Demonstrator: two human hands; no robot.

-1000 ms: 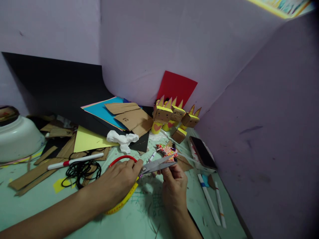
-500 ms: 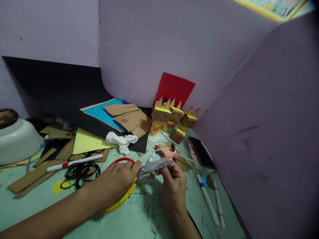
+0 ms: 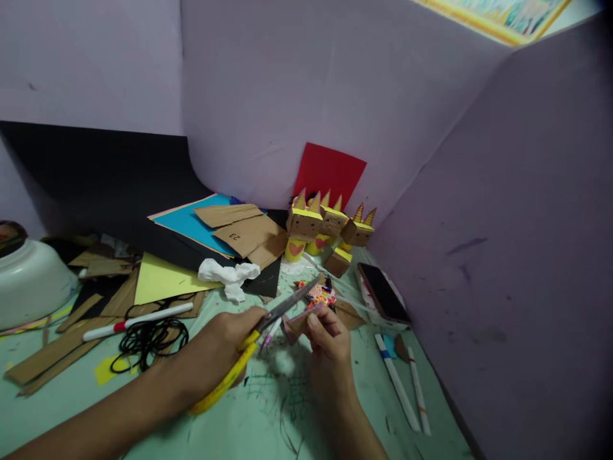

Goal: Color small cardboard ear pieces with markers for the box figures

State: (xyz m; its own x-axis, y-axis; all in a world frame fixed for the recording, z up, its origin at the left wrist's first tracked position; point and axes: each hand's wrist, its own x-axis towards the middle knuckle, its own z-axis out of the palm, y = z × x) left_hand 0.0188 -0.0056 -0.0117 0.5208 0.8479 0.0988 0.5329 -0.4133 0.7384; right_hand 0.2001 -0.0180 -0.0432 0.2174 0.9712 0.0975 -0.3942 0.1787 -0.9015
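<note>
My left hand (image 3: 227, 345) is closed around a pair of scissors (image 3: 290, 301) with a yellow handle, its blades pointing up and to the right. Between the thumb and fingers of my right hand (image 3: 330, 345) is a small brown cardboard piece (image 3: 297, 324) with purple along its edges. The blades pass just above and beside this piece; I cannot tell whether they touch it. Behind my right hand lies a brightly patterned item (image 3: 322, 294), partly covered by the blades. A white pen with a purple tip (image 3: 271, 335) rests on the table between my hands.
Cardboard figures (image 3: 305, 225) with horns stand at the back before a red sheet (image 3: 330, 172). A phone (image 3: 383, 291) and markers (image 3: 397, 383) lie at right. Black cord (image 3: 151, 338), cardboard strips (image 3: 52, 354), crumpled tissue (image 3: 230, 276) and a white rounded vessel (image 3: 33, 281) occupy the left.
The blades have swung to a steeper angle and come together. The cardboard piece in my right hand now shows plainly below them. The view has shifted slightly right.
</note>
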